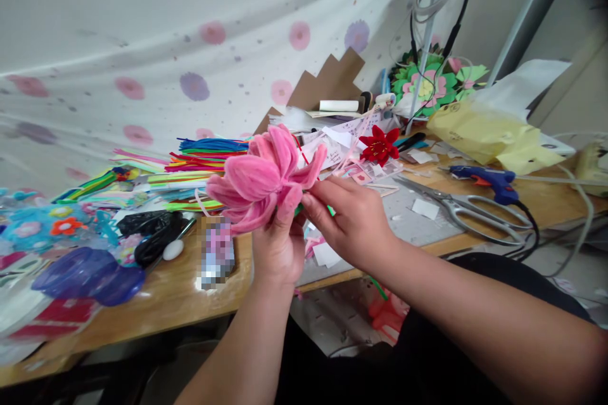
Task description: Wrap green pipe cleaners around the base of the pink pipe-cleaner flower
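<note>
A large pink pipe-cleaner flower (254, 180) with fuzzy looped petals is held up above the front of the table. My left hand (280, 250) is closed around its base from below, and the petals cover part of the fingers. On the flower's right side, my right hand (349, 218) pinches at the underside with thumb and forefinger. Bits of green show between the two hands; the stem itself is mostly hidden. A smaller red fuzzy flower (380, 146) lies behind my right hand.
Bundles of coloured pipe cleaners (209, 155) lie behind the flower. To the right are large scissors (468, 209), a blue glue gun (489, 180) with its cord, and a yellow bag (489, 130). A blue-purple plastic container (90, 275) stands at the left on the wooden table (190, 307).
</note>
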{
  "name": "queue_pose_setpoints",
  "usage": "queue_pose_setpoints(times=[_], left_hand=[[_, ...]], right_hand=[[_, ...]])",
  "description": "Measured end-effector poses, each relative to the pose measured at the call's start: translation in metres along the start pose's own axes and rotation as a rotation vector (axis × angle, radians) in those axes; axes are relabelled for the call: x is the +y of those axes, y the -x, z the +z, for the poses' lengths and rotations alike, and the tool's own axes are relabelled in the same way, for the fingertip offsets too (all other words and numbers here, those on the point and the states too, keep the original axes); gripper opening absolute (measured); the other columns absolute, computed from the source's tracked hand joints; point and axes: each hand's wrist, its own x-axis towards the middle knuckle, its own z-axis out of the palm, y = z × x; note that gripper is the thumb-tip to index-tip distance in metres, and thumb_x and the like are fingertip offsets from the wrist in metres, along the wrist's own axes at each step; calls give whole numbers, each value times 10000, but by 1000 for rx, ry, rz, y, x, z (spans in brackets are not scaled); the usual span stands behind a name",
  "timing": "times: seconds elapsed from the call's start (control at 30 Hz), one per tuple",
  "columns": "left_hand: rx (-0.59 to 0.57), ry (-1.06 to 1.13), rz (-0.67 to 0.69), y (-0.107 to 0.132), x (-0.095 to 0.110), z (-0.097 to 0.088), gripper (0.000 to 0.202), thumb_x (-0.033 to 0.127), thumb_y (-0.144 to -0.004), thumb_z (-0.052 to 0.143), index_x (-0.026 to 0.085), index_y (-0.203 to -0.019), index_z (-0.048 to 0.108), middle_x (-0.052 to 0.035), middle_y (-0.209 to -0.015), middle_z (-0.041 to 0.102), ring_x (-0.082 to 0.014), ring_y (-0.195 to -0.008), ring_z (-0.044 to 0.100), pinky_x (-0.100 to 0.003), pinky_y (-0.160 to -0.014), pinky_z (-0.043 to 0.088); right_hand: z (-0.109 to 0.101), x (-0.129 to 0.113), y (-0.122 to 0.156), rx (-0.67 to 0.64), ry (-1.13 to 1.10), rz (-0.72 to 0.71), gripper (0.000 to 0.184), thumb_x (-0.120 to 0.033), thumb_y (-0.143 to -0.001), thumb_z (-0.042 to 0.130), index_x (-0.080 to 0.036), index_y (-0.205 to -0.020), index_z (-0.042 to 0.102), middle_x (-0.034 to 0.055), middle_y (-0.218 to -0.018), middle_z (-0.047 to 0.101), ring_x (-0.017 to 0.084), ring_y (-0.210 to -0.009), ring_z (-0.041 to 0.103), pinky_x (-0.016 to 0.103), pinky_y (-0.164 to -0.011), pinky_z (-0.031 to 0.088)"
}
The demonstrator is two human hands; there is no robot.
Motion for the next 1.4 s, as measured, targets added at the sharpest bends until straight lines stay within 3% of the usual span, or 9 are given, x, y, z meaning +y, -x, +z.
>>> queue_pose_setpoints(times=[0.17, 0.33, 0.47, 0.7, 0.83, 0.93, 1.07, 1.2, 1.4], left_hand=[[-11, 1, -35, 2, 1, 1, 283, 296, -650, 785, 235, -907, 686, -23, -1024, 695, -168, -909, 651, -262, -772, 536], [-54, -11, -66, 4, 3, 0, 247, 291, -687, 758, 221, -916, 701, -12, -909, 700, -148, -808, 656, -265, -739, 539], [-5, 21, -92, 7, 5, 3, 260, 329, -681, 758, 205, -900, 694, -28, -880, 705, -180, -847, 658, -297, -762, 532], [42, 36, -154, 9, 6, 8, 206, 334, -707, 729, 201, -861, 695, -9, -893, 705, -149, -861, 646, -249, -770, 503], [33, 45, -178, 9, 9, 9, 230, 361, -688, 742, 209, -852, 690, -3, -859, 699, -139, -811, 643, -246, -736, 507], [26, 49, -200, 10, 10, 9, 241, 390, -693, 735, 214, -852, 689, -17, -852, 696, -157, -806, 643, -279, -739, 515], [31, 80, -172, 10, 7, 7, 243, 398, -681, 744, 216, -832, 688, -16, -860, 695, -166, -811, 642, -284, -735, 520], [48, 64, -118, 10, 2, 6, 260, 424, -658, 752, 193, -752, 680, 8, -738, 661, -113, -659, 605, -222, -618, 496], [125, -20, -2, 12, -5, 10, 307, 501, -661, 716, 207, -673, 629, 65, -529, 507, -69, -519, 503, -183, -557, 433]], right_hand=[[6, 1, 0, 192, -121, -8, 99, -266, -830, 581, -191, -821, 644, 48, -778, 594, 160, -732, 548, 280, -648, 446], [10, -4, -2, 214, -224, 108, 26, -207, -766, 621, -188, -779, 632, 29, -756, 576, 149, -704, 543, 273, -628, 452], [12, -5, -1, 233, -221, 118, 19, -173, -736, 628, -179, -738, 611, 28, -752, 574, 155, -711, 545, 286, -642, 448], [14, -2, -1, 248, -317, 118, 91, -108, -737, 582, -190, -708, 608, 12, -726, 587, 140, -704, 561, 275, -653, 467], [13, 4, 0, 249, -348, 72, 92, -157, -784, 597, -208, -835, 655, 43, -862, 642, 164, -838, 607, 313, -752, 498], [15, 7, 5, 245, -331, 20, 212, -237, -793, 640, -211, -1003, 638, 86, -1027, 656, 197, -969, 605, 349, -822, 500], [17, 5, 9, 168, -353, -27, 296, -304, -809, 634, -200, -1085, 613, 108, -1086, 655, 222, -1038, 591, 382, -891, 476], [19, 0, 8, 153, -365, 47, 281, -321, -772, 680, -197, -1020, 636, 84, -983, 661, 204, -933, 600, 351, -826, 490], [26, -8, 8, 226, -395, 156, 32, -201, -791, 646, -180, -795, 670, 41, -815, 633, 160, -794, 584, 291, -727, 476]])
